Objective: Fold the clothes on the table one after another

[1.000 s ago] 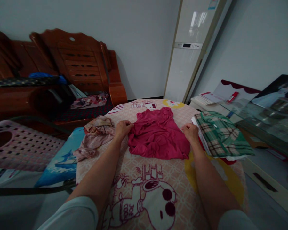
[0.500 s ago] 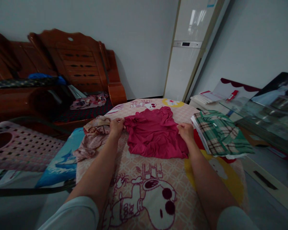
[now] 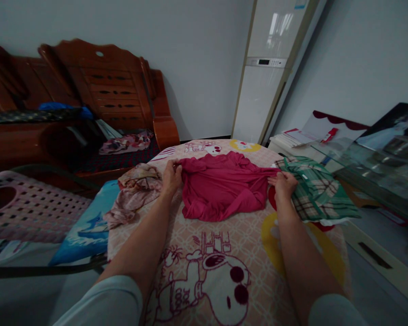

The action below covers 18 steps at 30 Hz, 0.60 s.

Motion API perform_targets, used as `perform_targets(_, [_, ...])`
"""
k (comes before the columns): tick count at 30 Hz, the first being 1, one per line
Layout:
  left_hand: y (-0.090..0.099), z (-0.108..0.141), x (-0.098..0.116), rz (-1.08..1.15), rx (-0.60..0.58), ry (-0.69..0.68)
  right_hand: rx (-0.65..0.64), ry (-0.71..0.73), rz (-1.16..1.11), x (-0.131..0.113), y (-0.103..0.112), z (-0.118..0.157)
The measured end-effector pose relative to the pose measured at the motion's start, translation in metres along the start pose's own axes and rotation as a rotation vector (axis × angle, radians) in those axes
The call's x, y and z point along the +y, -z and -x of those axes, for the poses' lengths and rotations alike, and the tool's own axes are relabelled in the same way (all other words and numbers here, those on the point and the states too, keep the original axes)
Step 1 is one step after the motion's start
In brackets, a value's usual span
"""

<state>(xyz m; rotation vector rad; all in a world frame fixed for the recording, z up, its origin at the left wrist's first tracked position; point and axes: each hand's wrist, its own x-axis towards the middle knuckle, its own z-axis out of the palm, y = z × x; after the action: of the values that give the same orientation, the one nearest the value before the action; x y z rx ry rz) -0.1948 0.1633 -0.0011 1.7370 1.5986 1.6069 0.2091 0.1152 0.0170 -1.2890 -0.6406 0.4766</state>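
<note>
We have the pink top (image 3: 224, 188) spread and creased across the middle of the table (image 3: 197, 231), whose cloth shows a cartoon dog (image 3: 224, 290) on our near side. Our left hand (image 3: 172, 177) has its fingers clamped on the top's upper left corner, and our right hand (image 3: 283, 183) pinches a stretch of it pulled out to the right, so the fabric draws into folds between our hands. Just beside our left hand lies a crumpled floral cloth (image 3: 136, 192); by our right hand sits a green plaid shirt (image 3: 319, 188), with white and red fabric under it. Beyond the table's left side stands a wooden bench (image 3: 112, 90), and a woven chair (image 3: 37, 208) holds a blue cushion (image 3: 91, 226).
</note>
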Motion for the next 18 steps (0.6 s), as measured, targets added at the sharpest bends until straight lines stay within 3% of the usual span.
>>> perform_targets(4, [-0.007,0.002,-0.001,-0.057,-0.112,-0.243,-0.004,0.061,-0.055,0.01,-0.004,-0.003])
perform_targets(9, [-0.007,0.004,0.004,-0.185,-0.146,-0.363,-0.022,0.229,-0.021,0.019,-0.008,-0.006])
perform_targets(12, [-0.005,0.006,0.007,-0.278,-0.206,-0.255,-0.077,0.262,0.261,0.02,-0.006,-0.002])
perform_targets(18, [0.009,0.009,0.013,-0.542,-0.072,0.054,-0.198,0.428,0.634,-0.001,-0.003,0.018])
